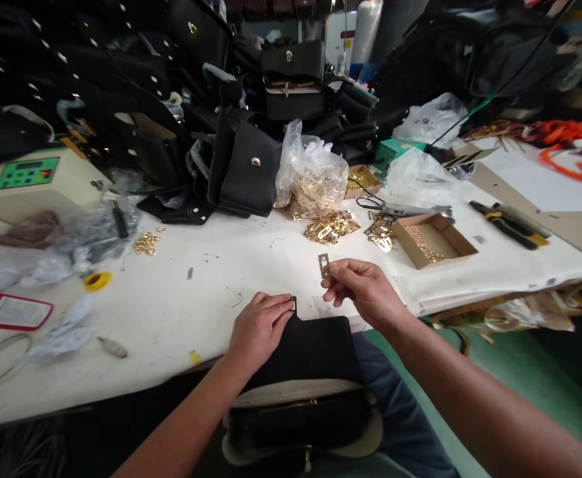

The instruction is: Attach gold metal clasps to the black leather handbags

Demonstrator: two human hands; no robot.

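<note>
A black bag [315, 352] lies open across my lap and the table's front edge, its flap spread toward the table. My left hand [262, 328] rests on the flap, fingers together, with the fingertips on a small metal piece [293, 305] at the flap's tab. To the right and slightly higher, my right hand [358, 285] pinches a small flat metal plate [323, 265] with a slot in it, held upright above the white table [206, 265]. The plate and the bag are apart.
Gold metal plates [331, 227] lie in a pile beyond my hands. A cardboard box [433, 240] and pliers [510, 226] are at the right. Small gold parts [146, 243] and yellow tape [97, 281] lie left. Black bags [251, 166] are stacked behind.
</note>
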